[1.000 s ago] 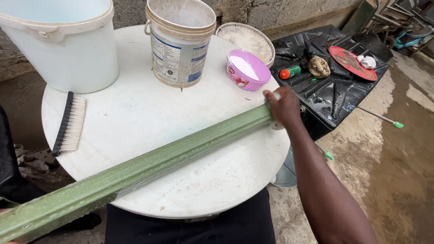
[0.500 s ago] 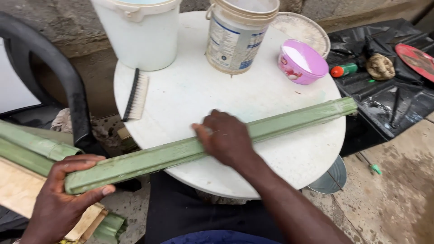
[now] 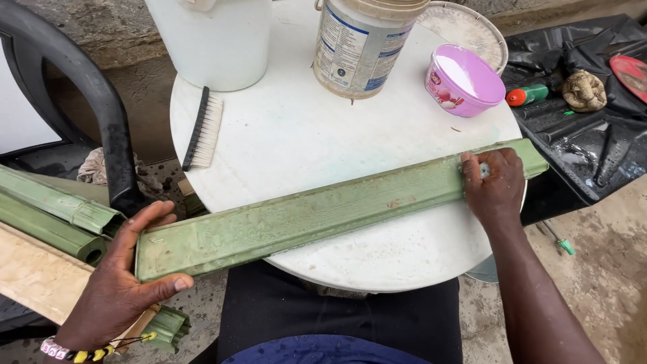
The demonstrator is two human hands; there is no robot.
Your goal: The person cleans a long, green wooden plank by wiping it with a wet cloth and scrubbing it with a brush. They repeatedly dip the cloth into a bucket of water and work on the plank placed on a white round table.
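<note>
- Head view: a long green metal channel [image 3: 323, 212] lies slantwise across the round white table [image 3: 303, 141], one end overhanging at 8 o'clock, the other reaching the rim at 3 o'clock.
- The left hand [image 3: 118, 286] clasps the overhanging end, thumb under the lower edge and fingers spread over the top edge.
- The right hand [image 3: 495, 185] lies flat on the far end, fingers pressed together over something small that I cannot make out.
- The channel looks stiff, fairly light, scuffed and wet, so likely slippery; its folded edges may be sharp. Gripping both ends seems soundest.
- At 11 o'clock lies a wire brush [image 3: 202, 129]; at 12, a paint bucket [image 3: 360, 44]; at 1, a pink tub [image 3: 464, 79].
</note>
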